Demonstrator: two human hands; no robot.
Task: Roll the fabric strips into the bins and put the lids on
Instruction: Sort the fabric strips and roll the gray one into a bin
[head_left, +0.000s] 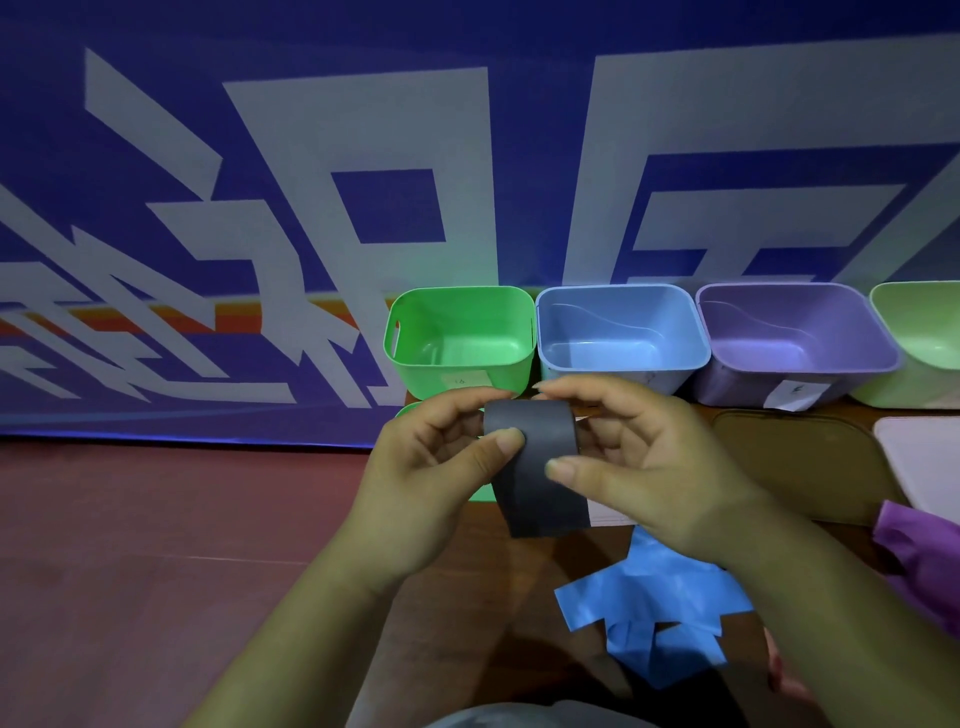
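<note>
Both hands meet at the middle of the frame: the left hand (436, 457) and right hand (639, 467) each pinch a dark grey strip (535, 467) between thumb and fingers, its top curled over, its tail hanging down. A green lid (483, 492) peeks out behind it. Lower right, blue strips (654, 613) lie on the table (530, 582), purple fabric (914, 545) beside them. Right of the hands lie a brown lid (795, 462) and a pale lid (924, 457). Above stand a green bin (467, 317), blue bin (618, 322), purple bin (789, 322) and pale green bin (924, 312), nothing showing inside them.
</note>
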